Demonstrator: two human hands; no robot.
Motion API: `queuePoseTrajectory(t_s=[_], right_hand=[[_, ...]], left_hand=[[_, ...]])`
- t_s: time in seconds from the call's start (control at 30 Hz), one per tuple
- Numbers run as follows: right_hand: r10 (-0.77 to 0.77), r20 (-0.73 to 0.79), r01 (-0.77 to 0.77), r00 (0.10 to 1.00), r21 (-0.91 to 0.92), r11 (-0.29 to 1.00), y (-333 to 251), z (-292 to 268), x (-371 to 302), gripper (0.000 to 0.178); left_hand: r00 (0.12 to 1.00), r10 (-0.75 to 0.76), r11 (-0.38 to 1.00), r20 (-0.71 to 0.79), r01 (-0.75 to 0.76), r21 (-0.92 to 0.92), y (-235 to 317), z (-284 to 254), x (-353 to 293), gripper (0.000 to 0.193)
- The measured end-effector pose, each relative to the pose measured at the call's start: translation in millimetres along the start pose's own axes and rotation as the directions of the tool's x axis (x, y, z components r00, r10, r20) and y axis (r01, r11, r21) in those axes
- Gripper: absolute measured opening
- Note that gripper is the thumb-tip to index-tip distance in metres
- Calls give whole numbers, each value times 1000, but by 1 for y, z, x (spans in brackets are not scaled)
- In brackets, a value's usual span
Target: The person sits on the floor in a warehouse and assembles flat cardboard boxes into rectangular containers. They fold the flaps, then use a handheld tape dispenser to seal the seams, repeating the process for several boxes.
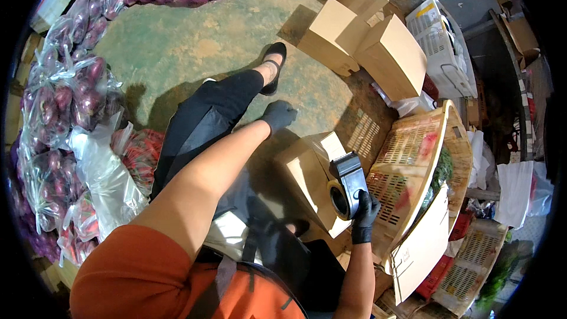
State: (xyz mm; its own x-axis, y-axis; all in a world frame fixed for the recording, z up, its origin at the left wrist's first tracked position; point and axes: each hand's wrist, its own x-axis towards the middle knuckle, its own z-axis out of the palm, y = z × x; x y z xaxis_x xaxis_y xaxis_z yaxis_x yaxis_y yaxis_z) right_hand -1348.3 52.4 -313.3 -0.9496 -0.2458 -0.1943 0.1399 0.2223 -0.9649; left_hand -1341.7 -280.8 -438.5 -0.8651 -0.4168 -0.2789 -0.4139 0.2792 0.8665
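Observation:
My right hand (366, 217), in a black glove, grips a tape dispenser (353, 181) by its handle, with a roll of tape on it. The dispenser is held over the edge of a cardboard box (300, 172) that stands before me, partly lit. My left hand (279, 116), in a dark glove, is stretched forward beyond the box, close to my shoe (274, 65). Its fingers are curled together, and whatever may be between them is hidden. The underside of the box cannot be seen.
Several cardboard boxes (391, 56) stand ahead to the right, by a white crate (442, 44). A yellowish plastic basket (403, 168) with greens sits close on my right, a flat cardboard piece (420, 245) against it. Bagged purple onions (64, 103) line the left.

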Motion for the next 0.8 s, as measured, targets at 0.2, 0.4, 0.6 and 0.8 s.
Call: queuePoseTrajectory(t_s=[0.2, 0.4, 0.6, 0.8], right_hand=[[-17, -112, 13, 994, -36, 999, 5, 2, -3, 21], [-39, -5, 39, 999, -75, 996, 4, 0, 1, 20], [-57, -35, 54, 998, -85, 995, 3, 4, -1, 21], [-96, -18, 94, 995, -86, 992, 7, 1, 3, 21]], left_hand=[[997, 82, 977, 7, -82, 197, -23, 40, -6, 24], [996, -73, 986, 48, 79, -149, -55, 81, -11, 24], [985, -8, 990, -175, -16, -137, -32, 38, -1, 17], [892, 247, 967, -379, -251, 41, 56, -31, -17, 17]])
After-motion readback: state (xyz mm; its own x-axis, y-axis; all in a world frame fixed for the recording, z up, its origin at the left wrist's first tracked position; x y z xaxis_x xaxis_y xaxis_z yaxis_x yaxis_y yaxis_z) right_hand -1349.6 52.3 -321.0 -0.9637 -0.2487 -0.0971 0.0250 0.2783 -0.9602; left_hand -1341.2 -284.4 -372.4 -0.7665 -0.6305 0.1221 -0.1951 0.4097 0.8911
